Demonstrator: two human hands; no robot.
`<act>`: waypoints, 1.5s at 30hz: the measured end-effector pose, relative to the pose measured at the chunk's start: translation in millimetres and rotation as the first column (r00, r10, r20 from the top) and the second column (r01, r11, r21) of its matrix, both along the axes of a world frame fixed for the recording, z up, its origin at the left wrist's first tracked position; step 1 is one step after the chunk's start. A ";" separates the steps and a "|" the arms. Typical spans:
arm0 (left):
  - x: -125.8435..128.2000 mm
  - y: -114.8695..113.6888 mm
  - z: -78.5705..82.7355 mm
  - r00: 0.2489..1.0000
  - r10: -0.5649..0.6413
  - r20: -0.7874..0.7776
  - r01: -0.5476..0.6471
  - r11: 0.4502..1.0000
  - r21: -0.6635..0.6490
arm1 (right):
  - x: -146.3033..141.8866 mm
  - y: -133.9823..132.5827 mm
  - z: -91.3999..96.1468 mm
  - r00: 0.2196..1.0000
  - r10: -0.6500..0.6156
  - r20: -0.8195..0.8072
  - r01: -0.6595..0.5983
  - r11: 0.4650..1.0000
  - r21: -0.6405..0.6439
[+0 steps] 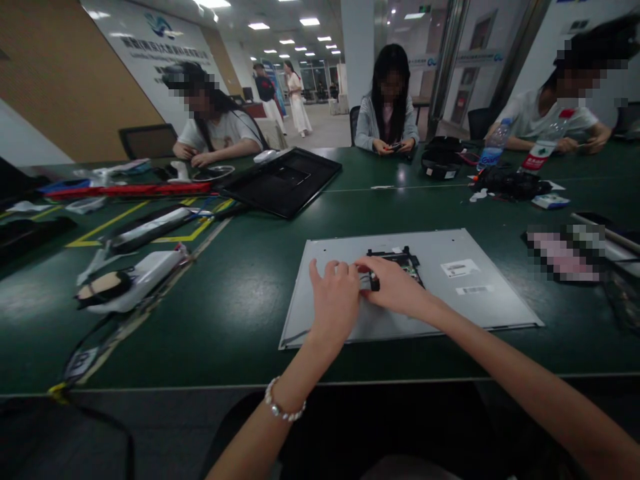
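Observation:
A flat metal-backed display panel [425, 313] lies face down in front of me on the green table. At its middle sits a black bracket with a circuit board [411, 265], partly covered by my right hand [393, 283]. The thumb and fingers of that hand are closed around a small grey and black part [369, 281], whose exact kind I cannot make out. My left hand [336, 290] meets it from the left, fingers bent together and little finger raised. Its fingertips are hidden, so what they pinch does not show. White labels [459, 268] are stuck on the panel's right side.
Beyond the panel lies a black monitor back cover [285, 180]. Tools and cables, with a white device [140, 280], are at left. Bottles [543, 150], a black pouch [510, 183] and a phone [563, 257] stand or lie at right. Three people sit across the table.

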State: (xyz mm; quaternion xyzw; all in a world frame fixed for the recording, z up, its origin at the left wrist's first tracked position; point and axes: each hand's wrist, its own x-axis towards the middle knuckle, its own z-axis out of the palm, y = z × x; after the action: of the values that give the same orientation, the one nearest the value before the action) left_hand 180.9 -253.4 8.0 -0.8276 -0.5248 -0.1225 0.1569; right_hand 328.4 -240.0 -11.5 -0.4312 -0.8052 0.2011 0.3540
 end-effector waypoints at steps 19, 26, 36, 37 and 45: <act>5.4 -16.9 -20.9 0.988 0.076 0.132 -0.076 0.997 -0.002 | -0.5 -6.2 -4.3 0.998 0.024 -0.066 -0.028 0.998 -0.058; -8.9 -19.2 -23.1 0.952 0.109 0.286 -0.086 0.992 -0.091 | 8.2 -0.2 -10.9 0.995 -0.068 -0.067 0.073 0.994 0.079; -32.2 -25.1 -44.1 0.936 0.081 0.344 -0.031 0.988 -0.148 | 16.2 -2.9 -5.0 0.995 -0.037 -0.094 0.060 0.966 0.253; -30.8 -25.3 -44.4 0.940 0.078 0.332 -0.033 0.990 -0.138 | 15.9 -3.8 -5.4 0.998 -0.009 -0.070 0.028 0.964 0.264; -29.0 -29.4 -47.3 0.936 0.076 0.344 -0.040 0.993 -0.112 | 11.3 -9.1 -14.0 0.993 0.092 0.080 -0.109 0.964 0.243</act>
State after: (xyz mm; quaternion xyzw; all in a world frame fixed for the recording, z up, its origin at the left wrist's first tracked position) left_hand 152.0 -282.9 -39.3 -0.7840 -0.5741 -0.2349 0.0223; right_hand 339.7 -249.1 -25.4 -0.3490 -0.8562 0.1022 0.3668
